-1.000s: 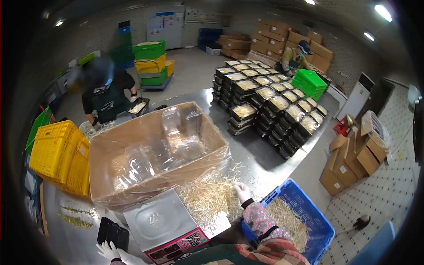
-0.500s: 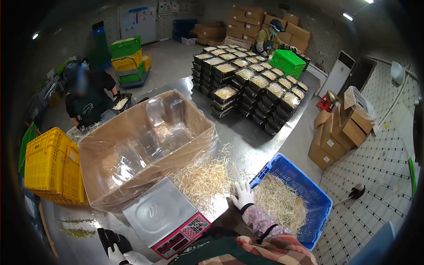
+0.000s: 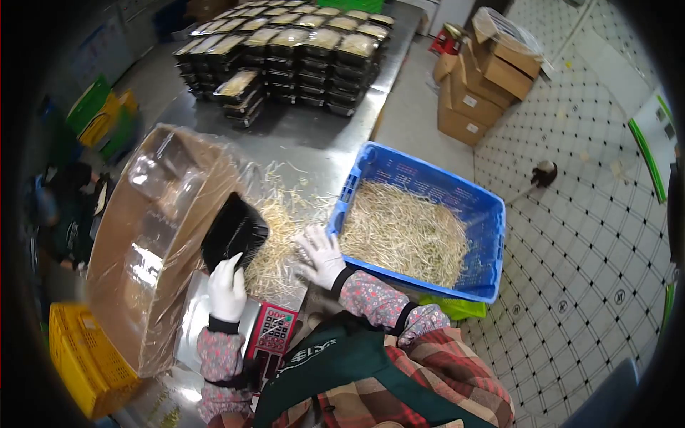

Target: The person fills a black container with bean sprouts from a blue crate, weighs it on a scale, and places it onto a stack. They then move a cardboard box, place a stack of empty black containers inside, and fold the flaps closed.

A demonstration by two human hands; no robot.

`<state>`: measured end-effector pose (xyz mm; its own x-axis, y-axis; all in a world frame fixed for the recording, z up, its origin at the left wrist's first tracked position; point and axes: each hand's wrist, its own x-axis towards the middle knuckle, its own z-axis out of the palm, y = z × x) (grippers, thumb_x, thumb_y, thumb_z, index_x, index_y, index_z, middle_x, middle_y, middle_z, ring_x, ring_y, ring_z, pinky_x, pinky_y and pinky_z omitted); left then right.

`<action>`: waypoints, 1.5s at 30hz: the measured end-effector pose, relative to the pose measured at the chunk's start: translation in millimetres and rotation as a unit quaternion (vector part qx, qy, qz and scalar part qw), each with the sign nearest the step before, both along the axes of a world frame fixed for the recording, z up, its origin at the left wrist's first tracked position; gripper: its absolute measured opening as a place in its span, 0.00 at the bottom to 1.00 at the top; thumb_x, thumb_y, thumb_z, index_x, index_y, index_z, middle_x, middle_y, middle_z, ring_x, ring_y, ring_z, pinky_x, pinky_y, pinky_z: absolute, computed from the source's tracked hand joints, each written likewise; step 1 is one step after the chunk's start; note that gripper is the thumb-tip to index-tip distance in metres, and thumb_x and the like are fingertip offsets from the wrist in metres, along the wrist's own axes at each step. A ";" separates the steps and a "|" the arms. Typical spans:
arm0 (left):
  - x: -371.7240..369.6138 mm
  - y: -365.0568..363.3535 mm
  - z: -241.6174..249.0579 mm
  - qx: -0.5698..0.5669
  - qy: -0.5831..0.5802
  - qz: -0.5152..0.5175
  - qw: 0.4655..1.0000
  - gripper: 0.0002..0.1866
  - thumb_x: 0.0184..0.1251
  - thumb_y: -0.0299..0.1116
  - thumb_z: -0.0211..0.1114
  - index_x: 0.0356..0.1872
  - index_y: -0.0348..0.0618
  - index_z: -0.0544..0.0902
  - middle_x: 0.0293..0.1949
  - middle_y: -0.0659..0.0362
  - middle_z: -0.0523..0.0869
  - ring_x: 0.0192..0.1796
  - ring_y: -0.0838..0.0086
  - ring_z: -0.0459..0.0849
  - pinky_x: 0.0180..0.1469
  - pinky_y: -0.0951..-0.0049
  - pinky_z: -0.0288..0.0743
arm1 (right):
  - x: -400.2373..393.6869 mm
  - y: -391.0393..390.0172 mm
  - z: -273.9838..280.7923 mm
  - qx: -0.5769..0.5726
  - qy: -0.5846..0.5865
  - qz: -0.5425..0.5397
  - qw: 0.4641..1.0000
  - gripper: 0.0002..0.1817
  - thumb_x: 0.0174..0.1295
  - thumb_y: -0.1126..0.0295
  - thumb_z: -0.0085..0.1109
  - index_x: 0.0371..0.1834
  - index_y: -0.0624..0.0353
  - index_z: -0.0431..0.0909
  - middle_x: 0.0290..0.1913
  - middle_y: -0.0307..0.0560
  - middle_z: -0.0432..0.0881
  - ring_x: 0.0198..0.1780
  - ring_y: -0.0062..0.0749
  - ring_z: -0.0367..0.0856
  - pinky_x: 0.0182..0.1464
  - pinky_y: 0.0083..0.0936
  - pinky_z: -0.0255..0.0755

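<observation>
My gloved left hand (image 3: pixel 227 289) grips the near edge of a black plastic tray (image 3: pixel 234 232), held tilted above the digital scale (image 3: pixel 273 332) and beside the loose bean sprouts. My right hand (image 3: pixel 320 258), in a white glove, is spread with fingers apart over the edge of the sprout pile (image 3: pixel 275 246). Close to its fingertips is the corner of a blue plastic crate (image 3: pixel 421 289), which holds a thick layer of sprouts (image 3: pixel 403 235). My left forearm covers part of the scale's plate and keypad.
A lined cardboard box (image 3: pixel 118 285) with clear plastic lids stands left of the scale. Stacked filled trays (image 3: pixel 285 60) cover the table's far end. A yellow crate (image 3: pixel 89 364) is at lower left, cardboard boxes (image 3: pixel 478 93) on the floor at right. Another person (image 3: pixel 71 214) works at far left.
My left hand has brought the black tray up from the lower left to the sprout pile, above the scale. My right hand remains beside the blue crate's corner. The view has turned downward and right.
</observation>
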<state>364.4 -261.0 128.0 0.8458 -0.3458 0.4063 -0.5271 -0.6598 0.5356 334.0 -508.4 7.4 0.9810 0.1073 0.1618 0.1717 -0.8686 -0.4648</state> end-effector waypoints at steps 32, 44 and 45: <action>63.0 -329.6 -101.3 0.117 0.269 -0.182 0.939 0.16 0.61 0.26 0.65 0.52 0.41 0.81 0.50 0.53 0.84 0.54 0.62 0.82 0.58 0.69 0.74 | -88.6 -508.4 -215.2 0.168 0.349 -0.490 0.781 0.34 0.45 0.59 0.71 0.58 0.57 0.76 0.55 0.58 0.81 0.56 0.47 0.79 0.60 0.35 0.72; 115.0 -390.2 -203.1 0.241 0.322 -0.232 0.886 0.43 0.59 0.45 0.68 0.72 0.40 0.58 0.69 0.44 0.66 0.72 0.54 0.63 0.72 0.63 0.57 | -7.4 -407.0 -109.7 0.074 0.340 -0.191 0.918 0.51 0.52 0.40 0.64 0.75 0.54 0.54 0.69 0.61 0.65 0.68 0.53 0.66 0.65 0.44 0.65; 117.0 -394.7 -221.7 0.269 0.300 -0.264 0.876 0.46 0.57 0.47 0.69 0.73 0.40 0.56 0.71 0.44 0.62 0.74 0.53 0.59 0.74 0.62 0.54 | -5.5 -399.6 -114.5 0.073 0.373 -0.193 0.904 0.54 0.50 0.39 0.65 0.75 0.55 0.53 0.72 0.61 0.60 0.70 0.53 0.63 0.65 0.49 0.63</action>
